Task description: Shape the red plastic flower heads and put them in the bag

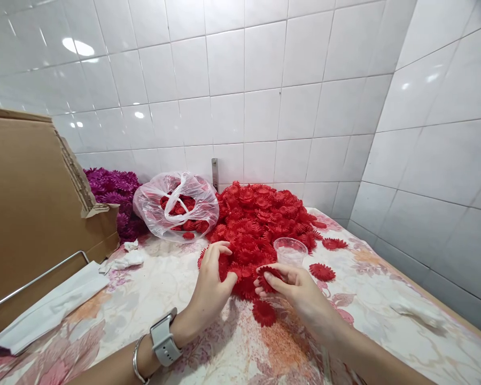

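A big heap of red artificial flower heads (260, 214) lies against the wall end of the table. My right hand (291, 280) pinches one red flower head (268, 279) between thumb and fingers, just in front of the heap. At the heap's left front edge is my left hand (210, 278), fingers curved and thumb apart, with nothing visibly gripped; red petals show behind its fingers. Below and between the hands, a single red flower head (264, 313) lies on the cloth. Beyond my right hand stands a clear plastic cup (291, 247), its contents hard to make out.
A translucent plastic bag (152, 214) of red flowers sits left of the heap. Purple flowers (122, 187) are piled behind a cardboard box (28, 187). Loose red flower heads (322, 272) lie at right on the floral tablecloth (385, 321). Tiled walls (264, 107) border the table.
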{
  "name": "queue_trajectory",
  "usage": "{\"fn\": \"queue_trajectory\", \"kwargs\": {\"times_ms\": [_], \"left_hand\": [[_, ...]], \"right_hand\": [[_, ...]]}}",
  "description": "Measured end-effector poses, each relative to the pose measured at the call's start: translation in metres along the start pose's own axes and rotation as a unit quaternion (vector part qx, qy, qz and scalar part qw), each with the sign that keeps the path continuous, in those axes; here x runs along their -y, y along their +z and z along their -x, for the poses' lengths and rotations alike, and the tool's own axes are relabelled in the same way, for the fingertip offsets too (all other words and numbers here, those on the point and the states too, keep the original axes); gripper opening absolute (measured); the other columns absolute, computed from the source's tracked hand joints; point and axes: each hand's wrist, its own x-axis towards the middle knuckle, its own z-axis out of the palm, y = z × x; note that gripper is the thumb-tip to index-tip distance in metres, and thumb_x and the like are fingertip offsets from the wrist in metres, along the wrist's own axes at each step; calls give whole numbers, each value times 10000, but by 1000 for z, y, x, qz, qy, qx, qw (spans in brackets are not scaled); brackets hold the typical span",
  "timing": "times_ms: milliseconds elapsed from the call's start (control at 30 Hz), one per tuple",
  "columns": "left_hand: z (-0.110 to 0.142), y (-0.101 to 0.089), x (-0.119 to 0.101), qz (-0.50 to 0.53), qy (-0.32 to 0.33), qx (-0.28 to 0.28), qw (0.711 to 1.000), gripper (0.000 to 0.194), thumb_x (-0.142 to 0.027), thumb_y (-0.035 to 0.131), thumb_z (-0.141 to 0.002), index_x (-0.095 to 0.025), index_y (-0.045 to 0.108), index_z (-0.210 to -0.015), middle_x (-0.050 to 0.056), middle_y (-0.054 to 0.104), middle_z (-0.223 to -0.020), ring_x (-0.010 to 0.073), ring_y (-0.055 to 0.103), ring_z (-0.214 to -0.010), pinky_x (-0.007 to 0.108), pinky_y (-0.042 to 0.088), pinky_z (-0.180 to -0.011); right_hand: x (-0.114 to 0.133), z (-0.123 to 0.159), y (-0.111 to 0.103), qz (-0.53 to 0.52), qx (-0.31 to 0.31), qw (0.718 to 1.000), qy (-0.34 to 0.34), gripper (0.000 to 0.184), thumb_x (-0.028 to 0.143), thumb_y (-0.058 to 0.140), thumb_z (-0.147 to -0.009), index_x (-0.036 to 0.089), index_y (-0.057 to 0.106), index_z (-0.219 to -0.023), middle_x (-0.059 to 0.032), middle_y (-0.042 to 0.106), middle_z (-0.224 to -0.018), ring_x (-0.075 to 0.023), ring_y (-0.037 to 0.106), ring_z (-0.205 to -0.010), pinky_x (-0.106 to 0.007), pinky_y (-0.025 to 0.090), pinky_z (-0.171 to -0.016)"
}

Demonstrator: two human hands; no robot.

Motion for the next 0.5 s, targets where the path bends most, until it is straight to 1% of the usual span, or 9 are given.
{"fn": "queue_trajectory", "kwargs": {"times_ms": [100,200,233,333,400,500], "left_hand": [[2,-1,-2,-8,29,7,1000,285,-31,447,-633,-208,478,-854,63,538,-1082,229,465,-1076,408,325,-943],[4,-2,-6,2,38,19,999,283,-25,463,-655,-208,483,-870,72,528,-1103,228,456,-1093,392,317,-951],[4,-3,-7,9,41,23,999,282,-25,472,-665,-208,485,-879,75,524,-1112,227,453,-1100,383,314,-954],[5,-6,-13,31,59,37,997,236,-58,504,-719,-207,494,-903,77,521,-1119,220,457,-1105,347,321,-954],[7,-7,-18,41,61,67,995,172,-124,538,-762,-203,516,-913,67,553,-1056,207,504,-1036,312,365,-906],[8,-6,-20,46,44,147,987,107,-224,580,-786,-196,584,-889,39,616,-898,181,577,-854,263,430,-771]], "right_hand": [[1,2,1,4,-3,1000,-2,327,424,753,-586,138,643,-699,-16,658,-666,-154,634,-611,-289,529,-648],[0,2,1,11,-1,1000,-2,326,428,747,-591,139,611,-659,-11,649,-615,-141,625,-568,-276,524,-622],[0,1,1,13,-1,1000,-1,331,431,745,-591,143,605,-676,-5,644,-587,-137,620,-546,-271,520,-600],[-2,2,1,18,-3,1000,4,363,423,736,-603,172,581,-814,34,619,-523,-134,611,-494,-254,496,-528],[-3,3,2,25,-4,1000,8,371,408,726,-620,187,556,-866,56,601,-506,-130,605,-476,-244,477,-502],[-3,4,3,51,4,999,3,309,390,698,-662,179,548,-830,60,591,-501,-99,559,-444,-218,439,-471]]}}
